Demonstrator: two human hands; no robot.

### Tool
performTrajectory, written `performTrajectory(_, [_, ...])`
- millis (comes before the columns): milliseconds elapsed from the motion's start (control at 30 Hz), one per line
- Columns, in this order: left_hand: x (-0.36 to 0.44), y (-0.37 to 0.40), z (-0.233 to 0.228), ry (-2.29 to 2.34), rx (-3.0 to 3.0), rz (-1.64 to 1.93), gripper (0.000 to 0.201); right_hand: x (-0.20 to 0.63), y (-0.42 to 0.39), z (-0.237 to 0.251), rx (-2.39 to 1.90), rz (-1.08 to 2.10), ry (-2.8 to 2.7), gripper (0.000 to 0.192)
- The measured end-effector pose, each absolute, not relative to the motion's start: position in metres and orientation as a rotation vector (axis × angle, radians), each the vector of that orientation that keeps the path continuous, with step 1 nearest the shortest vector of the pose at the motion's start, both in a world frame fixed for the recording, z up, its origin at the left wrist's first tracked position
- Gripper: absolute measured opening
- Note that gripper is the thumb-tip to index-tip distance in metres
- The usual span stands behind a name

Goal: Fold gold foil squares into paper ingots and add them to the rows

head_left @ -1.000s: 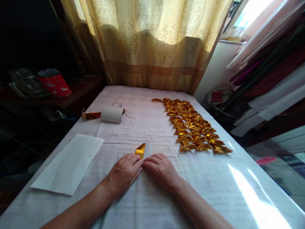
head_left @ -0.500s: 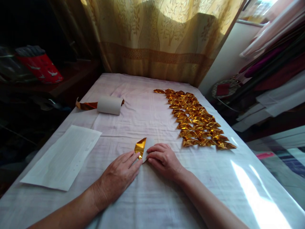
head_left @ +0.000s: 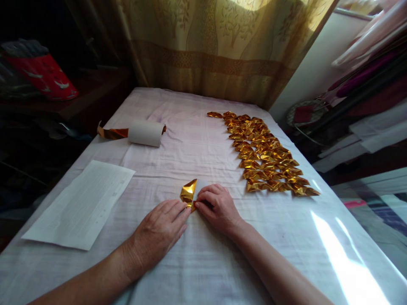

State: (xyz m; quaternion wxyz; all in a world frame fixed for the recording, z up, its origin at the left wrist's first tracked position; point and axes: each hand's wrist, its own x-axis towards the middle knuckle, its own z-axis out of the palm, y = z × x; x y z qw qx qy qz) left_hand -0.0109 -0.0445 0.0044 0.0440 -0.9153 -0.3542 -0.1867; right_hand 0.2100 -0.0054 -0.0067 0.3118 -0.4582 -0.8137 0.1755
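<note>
While both hands work at the near-centre of the cloth-covered table (head_left: 197, 271), findings run L to R as follows.

Far L, off the table: red bag (head_left: 43, 72) on a dark shelf, detail poor. Near L on the cloth: white paper sheet (head_left: 81, 205), lying flat, well apart from the hands. Far L-centre: white roll (head_left: 145, 132) on its side, w/ a gold foil tail (head_left: 111, 133) trailing from its L end.

L hand (head_left: 159, 231): palm down on the cloth, fingers close together and nearly straight, tips touching the near edge of the gold foil piece (head_left: 188, 192). Not gripping; pressing flat.

Gold foil piece: near-centre of table, just beyond the fingertips of both hands, partly folded, gold face up on the L part, white underside showing on the R part.

R hand (head_left: 219, 207): fingers curled, thumb and forefinger pinched narrow on the piece's R/near edge; fingertips of both hands nearly meet at the fold.

R-centre to far R: folded gold pieces (head_left: 263, 156), many, laid in overlapping rows running diagonally from far-centre to near-R, well apart from the hands. Glare on the near-R table edge.

Far side: patterned curtain (head_left: 222, 51). R, off the table: stacked fabrics (head_left: 369, 84).
</note>
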Motion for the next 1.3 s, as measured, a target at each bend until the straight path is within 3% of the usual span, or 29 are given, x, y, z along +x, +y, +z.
performTrajectory(433, [-0.008, -0.043, 0.006, -1.052, -2.778, -0.557, 0.03, 0.206, -0.008, -0.004, -1.289, 0.442, -2.164, 0.005])
performTrajectory(633, [-0.008, -0.042, 0.008, -1.039, -2.809, -0.484, 0.031, 0.204, -0.009, -0.006, -1.337, 0.408, -2.145, 0.015])
performTrajectory(833, [-0.01, -0.041, 0.009, -1.056, -2.853, -0.431, 0.032, 0.211, -0.004, -0.008, -1.267, 0.544, -2.141, 0.005])
performTrajectory(1067, [-0.008, -0.04, 0.011, -1.093, -2.865, -0.439, 0.03, 0.215, -0.003, -0.013, -1.174, 0.527, -2.102, 0.017])
performTrajectory(1300, [-0.009, -0.032, 0.011, -1.077, -2.819, -0.49, 0.025, 0.218, 0.003, -0.023, -1.392, 0.251, -1.953, 0.032])
